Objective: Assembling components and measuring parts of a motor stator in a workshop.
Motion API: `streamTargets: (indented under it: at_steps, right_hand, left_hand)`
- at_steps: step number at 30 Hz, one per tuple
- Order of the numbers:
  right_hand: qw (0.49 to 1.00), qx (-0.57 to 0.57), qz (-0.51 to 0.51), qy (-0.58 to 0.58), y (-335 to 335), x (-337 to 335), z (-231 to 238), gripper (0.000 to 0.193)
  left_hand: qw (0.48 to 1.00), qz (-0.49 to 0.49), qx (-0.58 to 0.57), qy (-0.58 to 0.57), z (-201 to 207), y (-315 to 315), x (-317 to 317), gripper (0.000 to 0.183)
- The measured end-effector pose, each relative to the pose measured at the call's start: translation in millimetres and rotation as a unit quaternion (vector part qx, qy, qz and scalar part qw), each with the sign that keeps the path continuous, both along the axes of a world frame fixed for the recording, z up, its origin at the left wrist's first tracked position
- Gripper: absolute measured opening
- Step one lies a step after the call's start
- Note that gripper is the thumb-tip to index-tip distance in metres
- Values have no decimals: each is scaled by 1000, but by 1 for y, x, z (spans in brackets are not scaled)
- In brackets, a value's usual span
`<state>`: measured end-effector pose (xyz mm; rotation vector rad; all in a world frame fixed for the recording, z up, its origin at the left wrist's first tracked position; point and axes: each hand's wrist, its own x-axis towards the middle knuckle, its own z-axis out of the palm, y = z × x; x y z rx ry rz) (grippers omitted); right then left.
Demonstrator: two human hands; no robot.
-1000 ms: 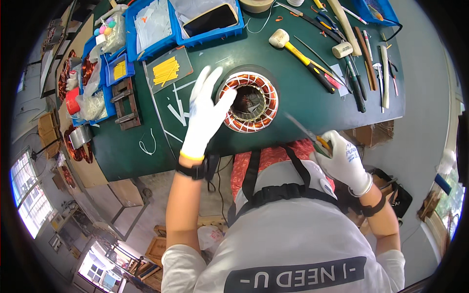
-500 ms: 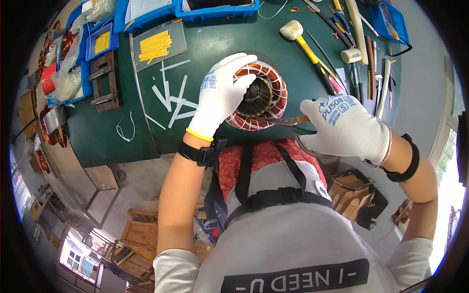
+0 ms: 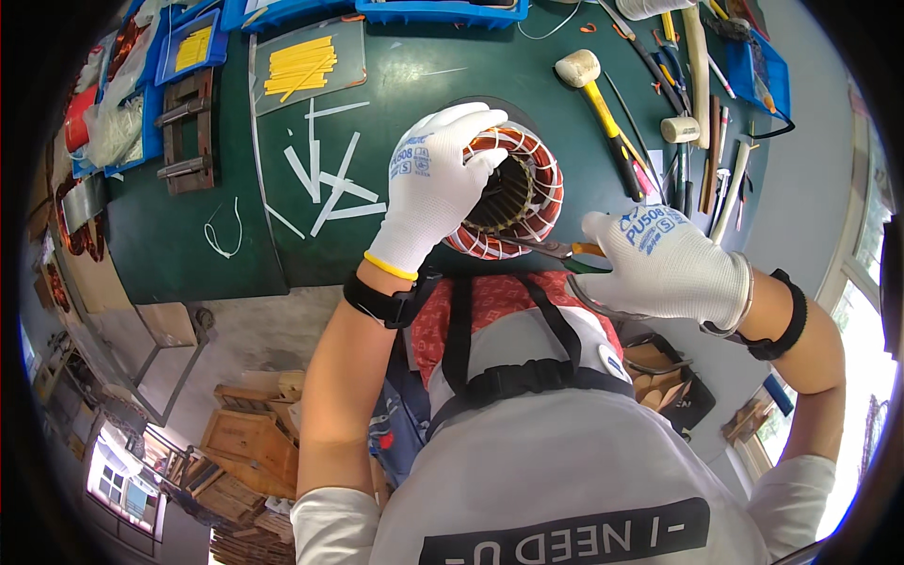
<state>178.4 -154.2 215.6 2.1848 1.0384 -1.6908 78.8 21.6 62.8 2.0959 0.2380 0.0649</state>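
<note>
A stator [image 3: 548, 193] with copper-red windings, laced with white cord, stands on the green table by its near edge. My left hand [image 3: 433, 174], in a white glove, grips its left side, fingers over the far rim and thumb at the bore. The bore's inside is dark. In my gloved right hand [image 3: 664, 262] is a plier-like tool [image 3: 557, 249] with long metal jaws and orange and green handles. Its tip reaches the near side of the windings; whether the jaws pinch anything I cannot tell. My palm hides part of the handles.
White strips [image 3: 337, 184] lie left of the stator, with yellow strips [image 3: 301, 68] on a board behind. A mallet [image 3: 603, 113] and several hand tools lie to the right. Blue bins [image 3: 443, 13] line the back. A metal fixture [image 3: 188, 132] and looped cord [image 3: 226, 231] are at left.
The view has shifted, so the table things appear moved slightly. Both hands keep their holds; the tool remains at the near side of the windings.
</note>
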Motion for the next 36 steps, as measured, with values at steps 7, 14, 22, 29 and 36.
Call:
streamTargets:
  at_steps: [7, 14, 22, 29, 36]
  right_hand:
    - [997, 56, -45, -22, -13, -11, -4, 42]
    - [996, 61, -46, -34, -18, -18, -7, 43]
    - [997, 25, -71, -18, -13, -19, -5, 44]
    - [997, 27, -77, -12, -18, -18, -10, 45]
    - [990, 127, -64, -23, -29, -18, -18, 48]
  left_hand:
    - [1000, 19, 20, -11, 0, -3, -2, 30]
    - [999, 24, 32, -28, -1, -5, -2, 30]
    - [999, 22, 36, -21, -1, -6, -3, 30]
    - [1000, 11, 24, 5, 0, -5, -3, 32]
    - [999, -2, 36, 8, -1, -4, -2, 32]
